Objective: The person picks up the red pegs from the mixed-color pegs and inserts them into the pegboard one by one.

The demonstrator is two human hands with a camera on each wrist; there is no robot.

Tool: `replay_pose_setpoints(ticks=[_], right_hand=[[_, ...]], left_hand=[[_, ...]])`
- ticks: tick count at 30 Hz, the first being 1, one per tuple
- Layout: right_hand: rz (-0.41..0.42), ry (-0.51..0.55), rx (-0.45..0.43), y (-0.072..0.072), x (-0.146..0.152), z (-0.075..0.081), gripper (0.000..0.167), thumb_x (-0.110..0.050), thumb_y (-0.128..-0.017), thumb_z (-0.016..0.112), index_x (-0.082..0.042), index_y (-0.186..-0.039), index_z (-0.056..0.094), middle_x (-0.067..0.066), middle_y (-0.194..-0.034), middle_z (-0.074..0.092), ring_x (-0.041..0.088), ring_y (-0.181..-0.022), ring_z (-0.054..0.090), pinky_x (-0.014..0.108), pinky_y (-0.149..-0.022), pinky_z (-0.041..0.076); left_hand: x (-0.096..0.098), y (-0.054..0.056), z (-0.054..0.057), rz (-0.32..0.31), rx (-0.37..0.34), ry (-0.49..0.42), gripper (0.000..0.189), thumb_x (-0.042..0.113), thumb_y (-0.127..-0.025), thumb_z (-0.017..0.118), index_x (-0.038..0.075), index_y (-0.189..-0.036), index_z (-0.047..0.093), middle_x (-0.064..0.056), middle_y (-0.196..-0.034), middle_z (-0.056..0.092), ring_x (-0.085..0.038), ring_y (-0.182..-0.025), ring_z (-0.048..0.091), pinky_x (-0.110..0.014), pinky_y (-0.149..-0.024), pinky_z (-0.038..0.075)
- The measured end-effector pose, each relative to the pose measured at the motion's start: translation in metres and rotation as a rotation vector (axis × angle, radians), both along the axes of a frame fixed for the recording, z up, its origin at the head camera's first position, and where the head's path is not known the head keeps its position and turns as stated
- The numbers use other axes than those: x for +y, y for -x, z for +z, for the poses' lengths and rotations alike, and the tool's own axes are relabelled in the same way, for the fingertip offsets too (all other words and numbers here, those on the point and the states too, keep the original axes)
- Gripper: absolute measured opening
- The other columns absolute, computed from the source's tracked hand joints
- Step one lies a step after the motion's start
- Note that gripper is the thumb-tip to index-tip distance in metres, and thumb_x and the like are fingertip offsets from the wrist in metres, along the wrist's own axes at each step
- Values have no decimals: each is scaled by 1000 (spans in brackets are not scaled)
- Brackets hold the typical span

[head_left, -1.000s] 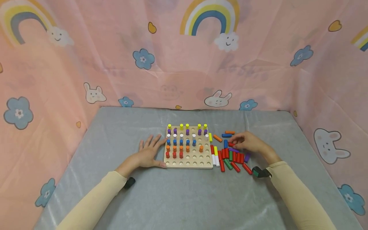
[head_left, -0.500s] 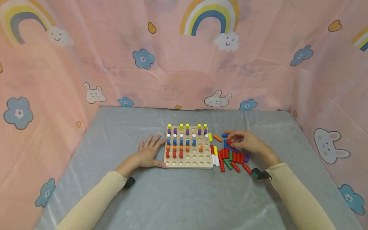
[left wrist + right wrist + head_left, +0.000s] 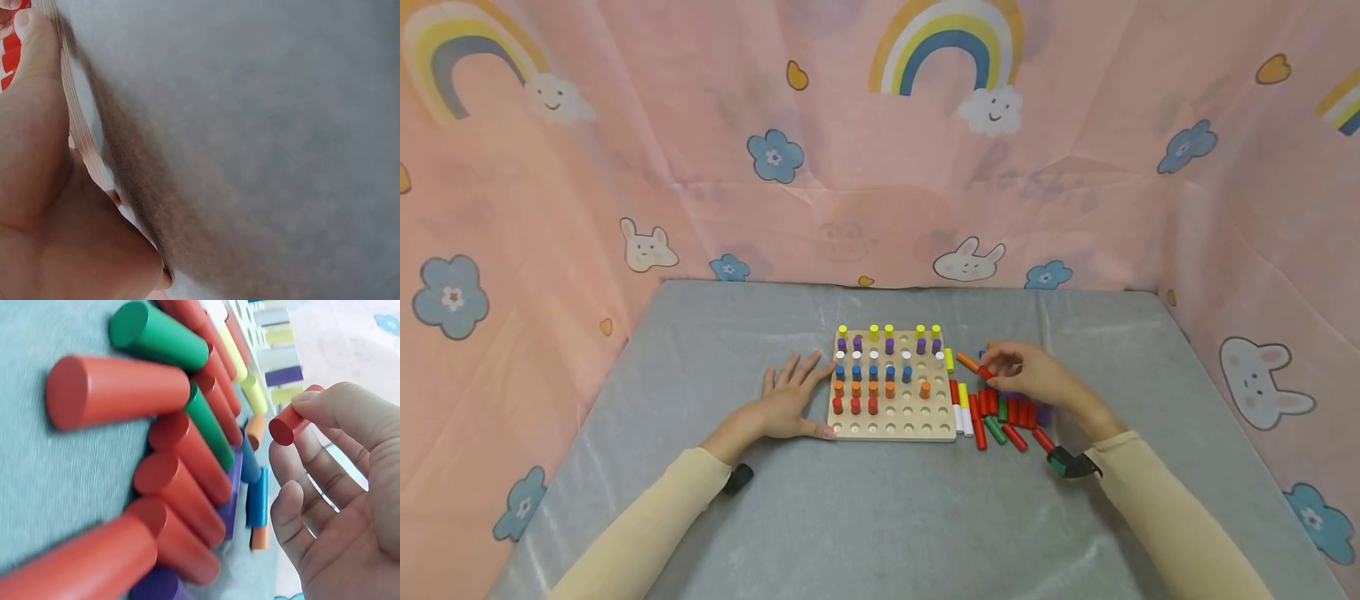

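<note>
A wooden pegboard lies on the table with rows of yellow, purple, white, blue, orange and red pegs standing in its holes. My left hand rests at its left side, fingers spread. In the left wrist view, the thumb lies along the board's wooden edge. Between thumb and fingers, my right hand pinches a red peg, held above the loose pegs to the right of the board. The right wrist view shows the remaining fingers loosely bent.
Loose pegs lie right of the board: several red ones, green ones, white ones, an orange one and blue ones. Grey cloth covers the table. A pink patterned curtain hangs behind.
My right hand has moved a little left toward the board, carrying the red peg. The left hand stays where it was.
</note>
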State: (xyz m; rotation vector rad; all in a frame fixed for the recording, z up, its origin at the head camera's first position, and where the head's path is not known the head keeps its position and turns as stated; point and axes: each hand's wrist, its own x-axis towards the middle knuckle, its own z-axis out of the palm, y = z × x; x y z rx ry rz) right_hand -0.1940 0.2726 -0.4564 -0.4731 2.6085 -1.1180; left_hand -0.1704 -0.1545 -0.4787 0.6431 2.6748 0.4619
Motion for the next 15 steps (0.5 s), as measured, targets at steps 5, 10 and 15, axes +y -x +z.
replay_pose_setpoints(ticks=[5,10,15], right_hand=[[24,11,27,-1,-8,0,25,-10,-87,71,-16,-112,70,3,-98,67,18,-89,59,26,-77,52],[44,30,32,-5,-17,1,25,-11,-87,73,-14,-112,70,3,-97,66,17,-88,59,24,-74,53],[72,50,51,-10,-27,3,25,-11,-87,73,-14,-111,70,3,-95,66,16,-86,59,24,-72,52]], left_hand=[[0,1,-1,1,-4,2,110,61,-77,75,26,-160,12,-12,-169,1,-45,-154,-7,-75,-114,0],[0,0,-1,2,-3,6,110,62,-77,75,26,-160,12,-12,-169,1,-45,-154,-7,-75,-114,0],[1,1,0,3,-7,10,111,62,-77,74,26,-160,12,-12,-169,1,-45,-154,-6,-75,-114,0]])
